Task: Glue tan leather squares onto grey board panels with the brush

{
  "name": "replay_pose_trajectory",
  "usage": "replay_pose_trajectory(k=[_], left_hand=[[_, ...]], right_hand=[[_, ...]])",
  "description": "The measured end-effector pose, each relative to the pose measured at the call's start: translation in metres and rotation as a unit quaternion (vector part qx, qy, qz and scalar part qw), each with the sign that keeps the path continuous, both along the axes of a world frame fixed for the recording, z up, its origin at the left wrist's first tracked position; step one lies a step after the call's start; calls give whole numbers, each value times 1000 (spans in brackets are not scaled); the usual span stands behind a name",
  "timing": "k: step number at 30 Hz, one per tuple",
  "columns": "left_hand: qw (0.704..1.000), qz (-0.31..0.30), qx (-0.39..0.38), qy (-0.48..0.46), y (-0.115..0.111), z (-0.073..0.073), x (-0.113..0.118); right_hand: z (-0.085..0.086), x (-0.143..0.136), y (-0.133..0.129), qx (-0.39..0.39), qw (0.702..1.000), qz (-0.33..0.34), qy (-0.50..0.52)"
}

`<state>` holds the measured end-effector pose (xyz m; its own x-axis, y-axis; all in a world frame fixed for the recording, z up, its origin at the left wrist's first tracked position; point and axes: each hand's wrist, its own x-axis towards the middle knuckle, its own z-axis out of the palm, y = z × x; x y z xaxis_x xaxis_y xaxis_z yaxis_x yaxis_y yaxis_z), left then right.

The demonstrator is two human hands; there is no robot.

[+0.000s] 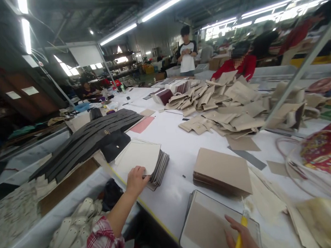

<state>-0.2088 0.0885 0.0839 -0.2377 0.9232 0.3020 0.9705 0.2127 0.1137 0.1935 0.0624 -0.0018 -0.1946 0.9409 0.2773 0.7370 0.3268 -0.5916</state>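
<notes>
Cream sheets top the uneven stack [141,155] near the bench's [176,183] yellow-lined left edge. The left hand [135,181] reaches over that edge, thumb and fingers pinching the stack's near corner; how many layers they grip is hidden. At the bottom of the view, the right hand [241,233], partly cut off, has its fingers curled around a yellow-handled tool [239,239], two fingertips reaching out past the handle. The tool's pale tip is blurred, its lower end out of view. Beneath lies a dark-edged stack [206,218] with a beige face, its near side cut off; whether the fingertips touch it, I cannot tell. Just beyond sits a taupe stack [221,169]. Farther back, overlapping beige pieces [222,98] heap toward the bench's right edge, partly hiding a person in red [250,66].
</notes>
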Motion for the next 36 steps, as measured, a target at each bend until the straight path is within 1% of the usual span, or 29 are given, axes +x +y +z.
replay_pose_trajectory(k=[2, 3, 4, 5, 6, 7, 8, 9, 10, 11, 12, 13, 14, 15, 17, 19, 21, 23, 25, 27, 30, 31, 33, 34, 36], left_hand=[[999, -20, 39, -19, -4, 3, 0], [997, -41, 65, -23, -7, 5, 4], [992, -54, 112, -19, -11, 5, 10], [983, -87, 159, -3, -16, 5, 21], [972, -136, 194, 7, -23, 5, 35], [957, -204, 207, 10, -32, 3, 53], [939, -284, 194, 5, -42, 0, 74], [912, -372, 175, -5, -54, -4, 98], [878, -455, 145, -11, -66, -10, 123], [846, -520, 120, -14, -78, -18, 148], [827, -554, 92, -15, -87, -27, 173], [805, -585, 91, -21, -94, -38, 196], [793, -602, 90, -25, -98, -49, 216], [789, -608, 84, -23, -100, -59, 233], [782, -619, 72, -20, -99, -77, 258], [773, -634, 37, -16, -97, -87, 273], [760, -649, -11, -12, -97, -92, 282], [753, -657, -44, -10, -97, -95, 285], [760, -648, -55, -6, -96, -99, 285], [780, -623, -55, 5, -93, -105, 282], [804, -592, -49, 21, -86, -116, 278], [807, -588, -44, 23, -85, -119, 278], [810, -585, -31, 28, -83, -123, 278], [810, -585, -25, 30, -84, -124, 279], [810, -585, -11, 34, -85, -126, 279]], right_hand=[[13, -11, -7, -21, 999, 34, 37], [21, -17, -10, -34, 996, 48, 67], [29, -23, -13, -58, 992, 59, 96], [37, -29, -16, -91, 985, 62, 131], [45, -34, -18, -124, 975, 63, 172], [51, -38, -19, -150, 961, 59, 223], [55, -40, -20, -174, 946, 45, 270], [58, -39, -21, -193, 932, 30, 305], [59, -36, -23, -203, 922, 13, 329], [58, -31, -26, -206, 918, -6, 340], [55, -23, -30, -204, 918, -24, 339], [49, -13, -36, -197, 923, -42, 328], [43, -2, -41, -189, 930, -61, 310], [34, 10, -46, -182, 937, -78, 289], [17, 31, -57, -170, 948, -108, 245], [5, 46, -66, -156, 956, -133, 210], [0, 59, -73, -148, 961, -147, 182], [4, 75, -77, -145, 966, -157, 148], [13, 101, -77, -137, 966, -186, 113], [23, 138, -72, -124, 956, -252, 89], [31, 202, -56, -107, 919, -374, 69], [31, 221, -48, -106, 907, -404, 61], [26, 251, -34, -106, 892, -437, 48], [22, 261, -28, -103, 889, -444, 41], [11, 273, -20, -87, 887, -453, 29]])
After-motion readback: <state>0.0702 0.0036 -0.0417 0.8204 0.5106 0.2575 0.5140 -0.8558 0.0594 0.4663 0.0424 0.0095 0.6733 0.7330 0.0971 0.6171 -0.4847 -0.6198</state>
